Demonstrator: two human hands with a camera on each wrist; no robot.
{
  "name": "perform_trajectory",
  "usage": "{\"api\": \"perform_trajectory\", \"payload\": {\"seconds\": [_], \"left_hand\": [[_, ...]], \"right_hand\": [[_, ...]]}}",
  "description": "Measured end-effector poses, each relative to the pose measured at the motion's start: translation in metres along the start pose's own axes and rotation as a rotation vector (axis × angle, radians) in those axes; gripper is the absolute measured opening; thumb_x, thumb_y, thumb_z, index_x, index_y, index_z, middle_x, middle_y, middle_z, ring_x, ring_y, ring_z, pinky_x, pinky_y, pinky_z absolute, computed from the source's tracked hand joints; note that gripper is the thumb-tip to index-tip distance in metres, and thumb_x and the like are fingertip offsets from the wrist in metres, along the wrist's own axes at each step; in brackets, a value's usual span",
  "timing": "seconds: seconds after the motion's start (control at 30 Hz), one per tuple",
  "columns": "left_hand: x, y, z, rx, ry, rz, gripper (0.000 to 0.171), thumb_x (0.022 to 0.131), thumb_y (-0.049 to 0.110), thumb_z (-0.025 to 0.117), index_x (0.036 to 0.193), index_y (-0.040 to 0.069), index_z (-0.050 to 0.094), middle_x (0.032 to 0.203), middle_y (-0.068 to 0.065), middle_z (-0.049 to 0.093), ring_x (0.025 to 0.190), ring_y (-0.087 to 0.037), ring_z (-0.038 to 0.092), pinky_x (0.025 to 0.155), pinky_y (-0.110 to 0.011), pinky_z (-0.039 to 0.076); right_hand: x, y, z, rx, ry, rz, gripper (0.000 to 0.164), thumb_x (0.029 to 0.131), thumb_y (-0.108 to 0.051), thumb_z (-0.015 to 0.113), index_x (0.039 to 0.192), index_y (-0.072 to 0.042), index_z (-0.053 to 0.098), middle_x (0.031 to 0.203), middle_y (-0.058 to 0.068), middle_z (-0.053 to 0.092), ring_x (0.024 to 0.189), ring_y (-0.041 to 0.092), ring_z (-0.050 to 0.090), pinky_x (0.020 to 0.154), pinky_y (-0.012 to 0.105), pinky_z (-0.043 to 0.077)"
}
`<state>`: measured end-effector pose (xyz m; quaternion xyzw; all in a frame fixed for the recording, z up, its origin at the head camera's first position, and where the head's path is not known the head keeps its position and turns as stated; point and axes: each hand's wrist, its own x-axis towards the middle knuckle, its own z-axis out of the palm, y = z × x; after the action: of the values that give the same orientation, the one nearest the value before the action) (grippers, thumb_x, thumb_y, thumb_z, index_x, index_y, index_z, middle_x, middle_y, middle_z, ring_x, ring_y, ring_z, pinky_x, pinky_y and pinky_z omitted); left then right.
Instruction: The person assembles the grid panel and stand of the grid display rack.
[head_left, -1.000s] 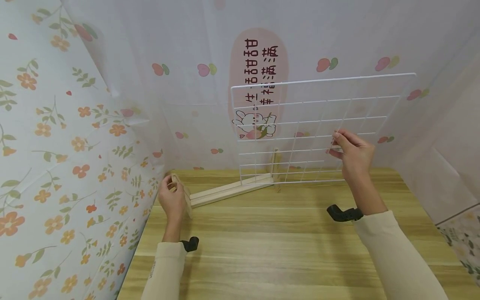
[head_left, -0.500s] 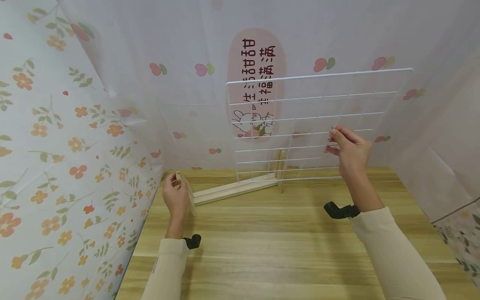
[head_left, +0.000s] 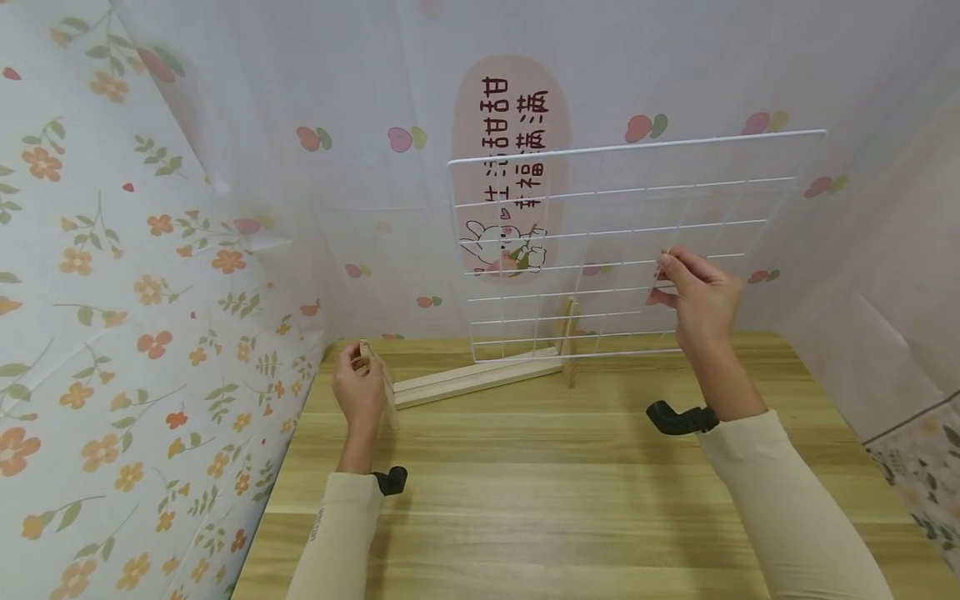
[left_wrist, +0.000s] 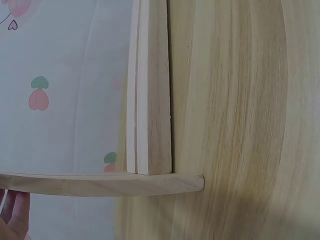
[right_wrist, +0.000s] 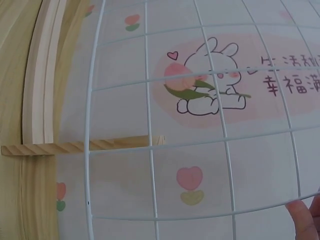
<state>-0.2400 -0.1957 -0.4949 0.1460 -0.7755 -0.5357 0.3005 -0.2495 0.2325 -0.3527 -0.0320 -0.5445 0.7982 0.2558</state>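
Note:
A pale wooden stand (head_left: 480, 379) lies slantwise at the back of the table, a grooved beam with a crosspiece at each end. My left hand (head_left: 358, 392) pinches the top of its left end piece (left_wrist: 125, 185); only some fingers (left_wrist: 20, 215) show in the left wrist view. With thumb and fingers, my right hand (head_left: 707, 304) holds a white wire grid panel (head_left: 637, 146) by a wire on its right part. The panel stands raised and tilted, its lower left part in front of the stand's right end piece (right_wrist: 70, 147). Whether panel and stand touch, I cannot tell.
The wood-grain table (head_left: 510, 500) ends at a printed backdrop sheet (head_left: 360, 83) behind. A flowered sheet (head_left: 150, 333) hangs on the left, and another pale sheet (head_left: 885, 333) closes the right side. Black wrist mounts (head_left: 678, 418) stick out from both sleeves.
My left hand and the wooden stand have shifted a little to the right. The right hand still holds the wire grid panel, nearly in place; the head view has moved slightly.

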Motion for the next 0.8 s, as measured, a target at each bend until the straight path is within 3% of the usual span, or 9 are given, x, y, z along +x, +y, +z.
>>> {"api": "perform_trajectory", "payload": {"seconds": [0.23, 0.8], "left_hand": [[-0.001, 0.002, 0.004, -0.01, -0.02, 0.005, 0.035, 0.089, 0.003, 0.056, 0.124, -0.002, 0.06, 0.117, -0.019, 0.064, 0.099, -0.029, 0.063, 0.08, -0.042, 0.054], [-0.002, 0.001, 0.02, -0.035, -0.047, 0.015, 0.034, 0.09, 0.004, 0.055, 0.123, -0.003, 0.06, 0.118, -0.018, 0.062, 0.1, -0.029, 0.062, 0.082, -0.045, 0.054]], "right_hand": [[0.0, -0.002, 0.003, 0.014, 0.002, -0.009, 0.021, 0.077, -0.004, 0.08, 0.093, 0.007, 0.073, 0.077, 0.008, 0.069, 0.065, 0.016, 0.064, 0.049, 0.032, 0.056], [-0.002, -0.007, 0.008, 0.007, 0.004, -0.01, 0.025, 0.075, -0.007, 0.082, 0.094, 0.007, 0.073, 0.077, 0.008, 0.068, 0.065, 0.015, 0.064, 0.052, 0.03, 0.056]]}}
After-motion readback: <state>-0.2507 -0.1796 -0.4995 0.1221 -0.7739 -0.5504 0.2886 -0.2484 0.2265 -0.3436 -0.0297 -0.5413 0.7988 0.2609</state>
